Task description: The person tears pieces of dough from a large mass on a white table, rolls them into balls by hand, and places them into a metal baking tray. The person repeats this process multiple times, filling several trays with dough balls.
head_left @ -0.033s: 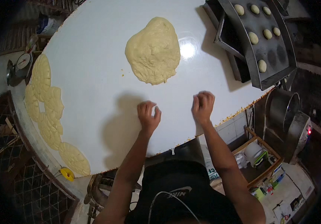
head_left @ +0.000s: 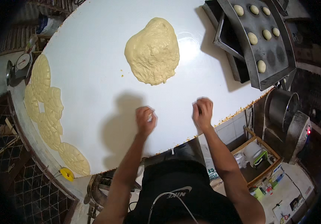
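Note:
My left hand (head_left: 145, 121) is over the white table (head_left: 89, 48) near its front edge, its fingers curled in toward the thumb. A small pale patch shows between finger and thumb; I cannot tell whether it is dough or tabletop. To its right, my right hand (head_left: 203, 112) is also curled, palm down and close to the surface, with its underside hidden. Beyond both hands lies a large mound of pale dough (head_left: 153, 52), apart from them. Small dough balls (head_left: 252, 38) sit spaced out in a dark metal baking tray (head_left: 255, 71) at the far right.
More trays (head_left: 229, 37) are stacked beneath the top one. Flattened, scored dough pieces (head_left: 73, 158) line the left edge. A dial scale (head_left: 22, 61) stands beyond that edge, and a yellow round object (head_left: 67, 174) is below it. At right are a metal pot (head_left: 279, 108) and a wooden-framed box (head_left: 276, 164).
Both hands have shifted slightly toward me, and the left-hand fingers have curled in further. The dough mound and trays have stayed where they were.

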### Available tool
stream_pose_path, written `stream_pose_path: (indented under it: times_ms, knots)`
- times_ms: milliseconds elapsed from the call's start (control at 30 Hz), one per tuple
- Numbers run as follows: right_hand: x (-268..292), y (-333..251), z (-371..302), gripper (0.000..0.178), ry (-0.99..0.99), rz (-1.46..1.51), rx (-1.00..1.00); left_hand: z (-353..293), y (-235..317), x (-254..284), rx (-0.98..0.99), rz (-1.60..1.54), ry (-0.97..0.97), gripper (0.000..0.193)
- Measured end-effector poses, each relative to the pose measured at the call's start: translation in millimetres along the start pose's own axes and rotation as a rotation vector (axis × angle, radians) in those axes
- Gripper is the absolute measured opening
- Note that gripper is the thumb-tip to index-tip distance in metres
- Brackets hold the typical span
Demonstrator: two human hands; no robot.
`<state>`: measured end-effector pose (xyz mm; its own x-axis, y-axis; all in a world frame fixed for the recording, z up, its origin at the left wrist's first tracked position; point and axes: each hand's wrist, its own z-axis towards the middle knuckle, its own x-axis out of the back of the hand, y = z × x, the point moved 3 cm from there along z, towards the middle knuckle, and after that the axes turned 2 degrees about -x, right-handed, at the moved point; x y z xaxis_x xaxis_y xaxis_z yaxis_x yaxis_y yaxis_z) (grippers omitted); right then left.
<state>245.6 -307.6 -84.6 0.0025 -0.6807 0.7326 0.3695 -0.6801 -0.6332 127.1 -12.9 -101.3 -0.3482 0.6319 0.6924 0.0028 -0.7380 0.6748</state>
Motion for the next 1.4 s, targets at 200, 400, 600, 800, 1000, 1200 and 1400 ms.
stream_pose_path:
  times_ms: [200, 400, 600, 800, 1000, 1200, 1400]
  knots:
    - [3, 13, 78, 0.015, 0.127, -0.141, -0.069, 66, 4, -7, 0.177, 0.31, 0.231, 0.026]
    - [52, 76, 27, 0.023, -0.296, 0.08, 0.225, 5, -14, 14, 0.308, 0.255, 0.184, 0.023]
    - [34, 40, 4, 0.023, -0.239, 0.179, 0.256, -18, 46, -36, 0.281, 0.112, 0.28, 0.021]
    - [46, 51, 56, 0.019, -0.122, 0.013, 0.144, 22, 30, -19, 0.487, 0.374, 0.518, 0.017]
    - [81, 134, 3, 0.025, -0.42, 0.073, 0.341, -34, 5, 9, 0.438, 0.333, 0.422, 0.017]
    - [41, 41, 3, 0.019, -0.076, -0.042, 0.124, -66, 66, -29, 0.391, 0.066, 0.3, 0.03]
    - [36, 33, 6, 0.014, 0.008, -0.126, 0.017, 138, 52, -5, 0.131, 0.026, 0.226, 0.028]
